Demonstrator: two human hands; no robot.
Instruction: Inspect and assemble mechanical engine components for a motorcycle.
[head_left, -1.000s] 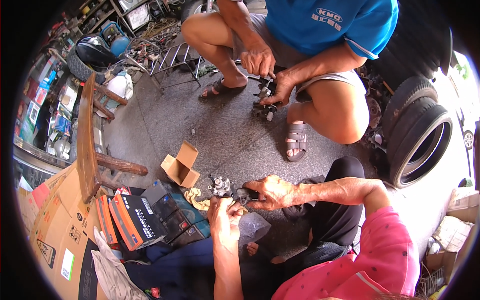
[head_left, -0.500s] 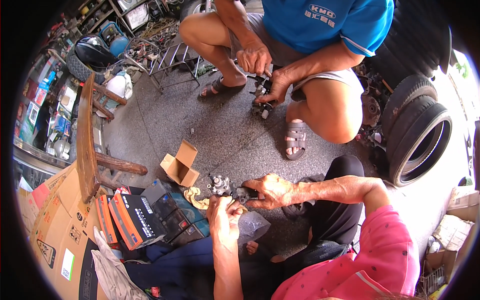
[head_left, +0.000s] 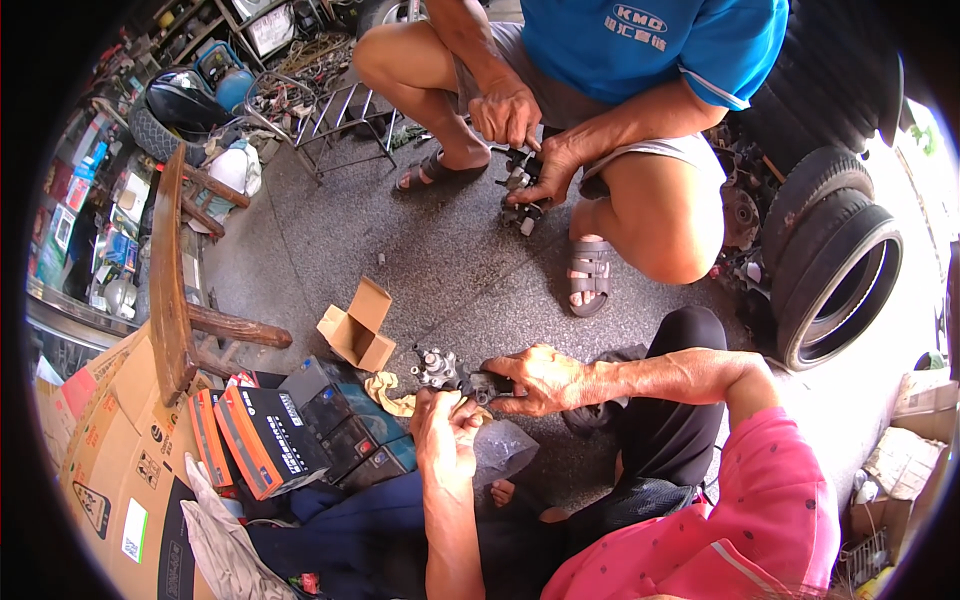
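A silver carburetor (head_left: 437, 368) with small round fittings and a dark end sits between my hands, above the floor. My right hand (head_left: 542, 380) grips its dark right end, thumb above and fingers below. My left hand (head_left: 446, 432) is closed just under and in front of it, fingertips pinched near its lower edge. Whatever is in that pinch is too small to make out. A clear plastic bag (head_left: 502, 448) lies below my right hand. Left of the carburetor is a tan crumpled cloth or glove (head_left: 388, 394), beside an opened small cardboard box (head_left: 358, 325).
Across from me a squatting person in a blue shirt (head_left: 650, 55) holds a similar metal part (head_left: 520, 190). Boxed batteries (head_left: 270, 440) and a wooden stool (head_left: 175, 290) stand at left. Stacked tyres (head_left: 835, 285) are at right. A small piece (head_left: 381, 259) lies on the speckled floor.
Both my hands and the carburetor stay almost in place, with only slight finger movement. The whole view has shifted a little to the left.
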